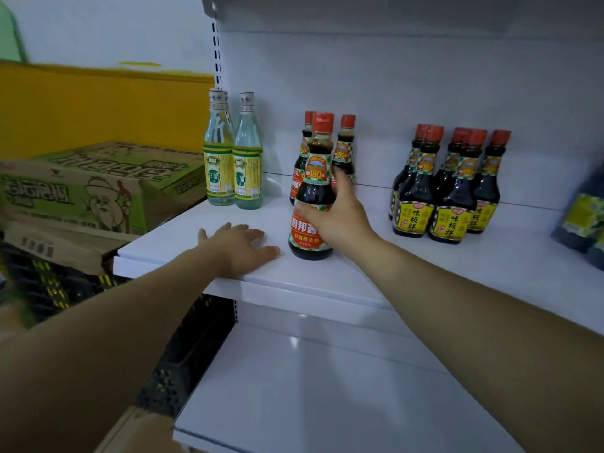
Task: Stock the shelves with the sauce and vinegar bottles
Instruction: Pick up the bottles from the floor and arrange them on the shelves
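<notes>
Now, on the white shelf, a red-label sauce bottle is being set down.
Across it stand a yellow-label sauce group at right and clear vinegar bottles at left; the red-label sauce bottle stands upright near the front edge, just ahead of its matching bottles. Around its body wraps the right hand; the left hand lies flat beside it, holding nothing. Next, likely: slide it back into line, then let go.

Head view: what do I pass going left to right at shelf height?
Cardboard boxes → clear vinegar bottles → red-label sauce bottle gripped by the right hand → yellow-label sauce bottles → dark packets at the right edge.
</notes>
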`<state>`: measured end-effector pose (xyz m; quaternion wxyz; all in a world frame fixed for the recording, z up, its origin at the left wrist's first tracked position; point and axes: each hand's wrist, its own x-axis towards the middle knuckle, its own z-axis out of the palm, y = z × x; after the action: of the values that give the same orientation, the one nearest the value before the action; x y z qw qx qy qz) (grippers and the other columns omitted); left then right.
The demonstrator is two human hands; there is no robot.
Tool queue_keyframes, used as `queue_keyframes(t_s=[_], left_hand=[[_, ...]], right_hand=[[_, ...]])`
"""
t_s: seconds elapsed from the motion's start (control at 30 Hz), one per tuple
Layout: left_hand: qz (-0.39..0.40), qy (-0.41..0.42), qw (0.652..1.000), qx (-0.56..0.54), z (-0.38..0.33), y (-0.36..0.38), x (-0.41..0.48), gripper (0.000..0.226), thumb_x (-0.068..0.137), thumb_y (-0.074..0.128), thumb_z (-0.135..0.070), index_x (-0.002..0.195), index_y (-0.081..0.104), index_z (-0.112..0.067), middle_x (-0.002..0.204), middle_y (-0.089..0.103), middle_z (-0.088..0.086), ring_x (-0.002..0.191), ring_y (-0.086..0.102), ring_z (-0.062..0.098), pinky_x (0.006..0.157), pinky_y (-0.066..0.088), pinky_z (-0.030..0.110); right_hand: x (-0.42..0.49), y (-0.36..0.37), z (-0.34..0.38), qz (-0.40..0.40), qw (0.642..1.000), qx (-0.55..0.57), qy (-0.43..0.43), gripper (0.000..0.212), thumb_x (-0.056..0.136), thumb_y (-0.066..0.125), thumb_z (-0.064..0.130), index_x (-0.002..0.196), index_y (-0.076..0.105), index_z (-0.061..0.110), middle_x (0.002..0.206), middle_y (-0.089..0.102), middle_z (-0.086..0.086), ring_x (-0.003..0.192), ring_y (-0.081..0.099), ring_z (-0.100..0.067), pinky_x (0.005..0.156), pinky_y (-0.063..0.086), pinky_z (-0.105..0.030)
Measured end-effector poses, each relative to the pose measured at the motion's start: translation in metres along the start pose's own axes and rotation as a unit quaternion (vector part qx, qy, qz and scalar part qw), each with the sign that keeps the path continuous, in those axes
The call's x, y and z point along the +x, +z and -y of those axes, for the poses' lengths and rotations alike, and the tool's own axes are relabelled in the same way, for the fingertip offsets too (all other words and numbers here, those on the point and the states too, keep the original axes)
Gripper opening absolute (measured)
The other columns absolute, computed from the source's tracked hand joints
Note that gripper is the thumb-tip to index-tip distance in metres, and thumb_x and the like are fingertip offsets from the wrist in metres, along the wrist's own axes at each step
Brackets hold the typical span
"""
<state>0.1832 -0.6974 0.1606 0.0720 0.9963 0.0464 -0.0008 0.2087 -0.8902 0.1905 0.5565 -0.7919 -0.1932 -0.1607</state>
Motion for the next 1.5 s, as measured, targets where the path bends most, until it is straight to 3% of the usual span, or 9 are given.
queue_keyframes(t_s=[0.1, 0.2, 0.47, 0.6, 0.8, 1.0, 1.2, 1.4, 1.5], left_hand=[[-0.007, -0.010, 1.000, -0.002, 0.003, 0.007, 0.007, 0.082, 0.070, 0.024, -0.086, 0.141, 0.028, -0.045, 0.156, 0.018, -0.009, 0.144, 0.011, 0.023, 0.107, 0.005, 0.065], [-0.013, -0.003, 1.000, -0.001, 0.004, 0.009, 0.009, 0.083, 0.070, 0.023, -0.086, 0.142, 0.027, -0.044, 0.156, 0.018, -0.009, 0.144, 0.013, 0.022, 0.108, 0.008, 0.064], [-0.032, 0.012, 0.999, -0.006, 0.006, 0.010, 0.010, 0.078, 0.074, 0.025, -0.083, 0.141, 0.029, -0.043, 0.155, 0.022, -0.007, 0.143, 0.016, 0.022, 0.108, 0.009, 0.062], [-0.032, 0.017, 0.999, -0.007, 0.006, 0.011, 0.012, 0.078, 0.074, 0.025, -0.082, 0.141, 0.030, -0.042, 0.154, 0.024, -0.007, 0.142, 0.017, 0.022, 0.107, 0.009, 0.062], [-0.034, 0.020, 0.999, -0.007, 0.007, 0.011, 0.012, 0.078, 0.074, 0.024, -0.082, 0.141, 0.030, -0.042, 0.154, 0.025, -0.007, 0.142, 0.018, 0.023, 0.107, 0.009, 0.062], [-0.044, 0.027, 0.999, -0.007, 0.008, 0.013, 0.011, 0.077, 0.075, 0.024, -0.081, 0.140, 0.031, -0.041, 0.152, 0.027, -0.007, 0.140, 0.020, 0.022, 0.107, 0.009, 0.061], [-0.036, 0.020, 0.999, -0.027, 0.008, 0.008, 0.010, 0.076, 0.075, 0.029, -0.080, 0.139, 0.035, -0.040, 0.152, 0.029, -0.008, 0.140, 0.022, 0.022, 0.107, 0.009, 0.062], [-0.040, 0.015, 0.997, -0.062, 0.004, -0.012, -0.024, 0.074, 0.076, 0.047, -0.073, 0.139, 0.038, -0.036, 0.153, 0.029, -0.007, 0.140, 0.025, 0.018, 0.111, 0.006, 0.057], [-0.039, 0.018, 0.997, -0.057, 0.008, -0.023, -0.068, 0.072, 0.077, 0.049, -0.069, 0.141, 0.035, -0.037, 0.155, 0.024, -0.007, 0.141, 0.022, 0.018, 0.113, 0.010, 0.055]], right_hand=[[0.005, 0.012, -0.019, -0.011, 0.998, -0.054, -0.004, 0.083, 0.077, 0.073, 0.037, 0.146, 0.026, 0.037, 0.140, 0.039, 0.000, 0.123, 0.046, -0.018, 0.104, 0.039, -0.037], [0.023, 0.024, -0.029, -0.013, 0.998, -0.068, 0.006, 0.083, 0.077, 0.073, 0.036, 0.146, 0.026, 0.035, 0.138, 0.045, -0.003, 0.121, 0.050, -0.023, 0.102, 0.044, -0.044], [0.075, 0.054, -0.052, -0.068, 0.992, -0.108, 0.012, 0.077, 0.079, 0.074, 0.031, 0.143, 0.031, 0.024, 0.134, 0.053, -0.003, 0.118, 0.053, -0.025, 0.098, 0.044, -0.039], [0.093, 0.058, -0.061, -0.062, 0.989, -0.130, 0.022, 0.078, 0.082, 0.071, 0.033, 0.145, 0.027, 0.024, 0.135, 0.051, -0.005, 0.119, 0.053, -0.027, 0.099, 0.044, -0.042], [0.103, 0.058, -0.066, -0.056, 0.992, -0.111, 0.037, 0.078, 0.085, 0.069, 0.029, 0.148, 0.024, 0.024, 0.137, 0.050, -0.003, 0.122, 0.050, -0.025, 0.094, 0.040, -0.034], [0.105, 0.058, -0.069, -0.054, 0.992, -0.104, 0.044, 0.079, 0.086, 0.069, 0.028, 0.149, 0.022, 0.024, 0.141, 0.046, -0.004, 0.125, 0.048, -0.025, 0.102, 0.041, -0.039], [0.095, 0.046, -0.043, 0.009, 0.987, -0.128, 0.097, 0.090, 0.083, 0.072, 0.034, 0.152, 0.014, 0.027, 0.143, 0.045, -0.004, 0.125, 0.048, -0.027, 0.104, 0.040, -0.041], [0.038, 0.028, 0.005, 0.104, 0.962, -0.244, 0.068, 0.060, 0.083, 0.066, 0.045, 0.133, 0.045, 0.018, 0.126, 0.057, -0.005, 0.110, 0.055, -0.026, 0.085, 0.042, -0.029], [0.001, 0.022, 0.036, 0.162, 0.933, -0.314, 0.067, 0.062, 0.086, 0.060, 0.049, 0.135, 0.046, 0.014, 0.133, 0.053, -0.009, 0.114, 0.053, -0.029, 0.091, 0.045, -0.032]])
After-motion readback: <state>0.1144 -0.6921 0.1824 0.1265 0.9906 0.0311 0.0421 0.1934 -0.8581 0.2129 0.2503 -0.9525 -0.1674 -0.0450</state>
